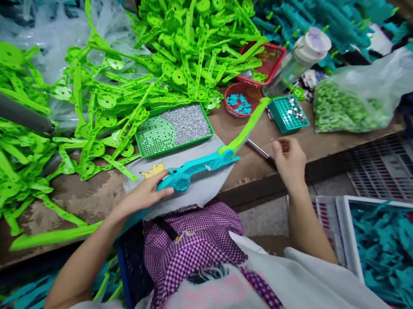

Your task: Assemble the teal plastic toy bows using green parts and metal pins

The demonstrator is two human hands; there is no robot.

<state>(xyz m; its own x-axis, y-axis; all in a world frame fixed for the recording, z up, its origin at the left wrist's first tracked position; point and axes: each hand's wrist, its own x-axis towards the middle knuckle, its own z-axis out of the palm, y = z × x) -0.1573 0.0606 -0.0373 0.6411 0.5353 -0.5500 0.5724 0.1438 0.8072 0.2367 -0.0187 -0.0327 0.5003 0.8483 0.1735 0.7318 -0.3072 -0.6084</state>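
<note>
My left hand (154, 190) grips the near end of a long teal plastic part (197, 169), thumb and fingers around it. A curved lime-green plastic arm (247, 127) sits at the part's far right end and points up and right. Beneath them lies a pale cloth (212, 190) with a yellow cartoon figure. My right hand (290, 162) is closed with its fingertips pinched together; whatever is between them is too small to make out. Just left of it a slim metal rod with a dark end (259, 149) lies on the bench, its dark end close to my fingers.
Behind the cloth stands a green tray (177, 146) of small metal pieces. Right of it are a red basket (238, 113) of teal bits, a teal box (286, 122), a bottle (294, 63) and a bag (348, 102). Lime-green parts (176, 70) pile high; a crate (351, 225) holds teal parts.
</note>
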